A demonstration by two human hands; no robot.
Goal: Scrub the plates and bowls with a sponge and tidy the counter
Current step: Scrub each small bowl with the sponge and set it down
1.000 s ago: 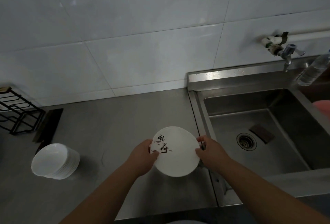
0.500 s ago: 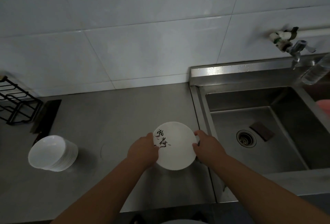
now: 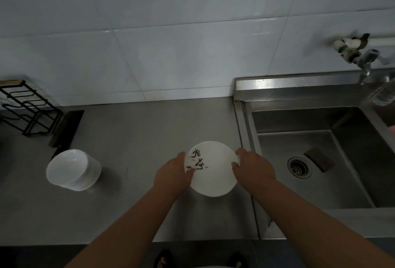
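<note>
Head view: steel counter, sink on the right, stacked white bowls at left. Over the counter beside the sink, the white plate is unmoved since half a second ago, left hand and right hand each gripping its rim. A dark sponge lies by the drain. The plate's black brush characters are too blurred to read.

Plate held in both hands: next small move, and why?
Probably shift the plate right, over the sink basin. The left hand and right hand both grip its rim, and it sits above the counter, just left of the basin's edge. The dark sponge lies in the basin beside the drain, so scrubbing likely starts there.
</note>
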